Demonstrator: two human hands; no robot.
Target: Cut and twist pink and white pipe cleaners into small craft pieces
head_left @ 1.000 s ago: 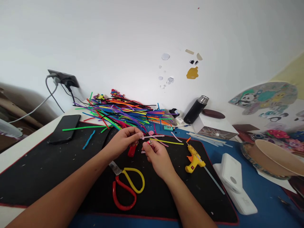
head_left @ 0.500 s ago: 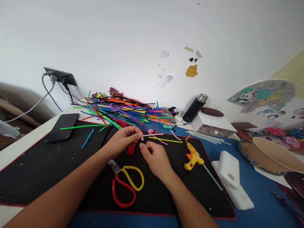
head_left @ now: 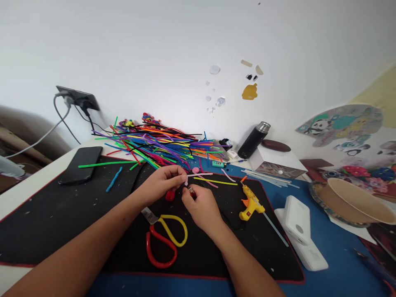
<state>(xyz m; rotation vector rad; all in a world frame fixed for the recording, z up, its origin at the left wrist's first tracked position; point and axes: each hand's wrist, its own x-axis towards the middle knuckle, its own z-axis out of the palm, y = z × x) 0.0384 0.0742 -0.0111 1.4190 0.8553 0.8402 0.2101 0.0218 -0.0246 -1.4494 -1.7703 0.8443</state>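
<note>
My left hand (head_left: 168, 183) is closed, pinching a pale pink pipe cleaner (head_left: 200, 175) whose straight part points right. A short bent end hangs just below the fingertips. Close under it, my right hand (head_left: 202, 206) is wrapped round a lighter (head_left: 192, 192); only its metal top and a bit of dark red show, and no flame can be made out. Scissors (head_left: 167, 243) with one red and one yellow handle lie below my hands, their blades partly behind my left forearm. A red object (head_left: 170, 195) is half hidden beneath my left hand.
A heap of coloured pipe cleaners (head_left: 154, 144) lies along the wall. To the right are a yellow glue gun (head_left: 252, 203), white power banks (head_left: 298, 220) and a black flask (head_left: 253, 140). A phone (head_left: 82, 165) rests at the left on the black mat (head_left: 46, 218).
Both hands stay almost in place. The right hand has turned slightly, and the lighter's metal top shows a little more. The whole view has shifted slightly.
</note>
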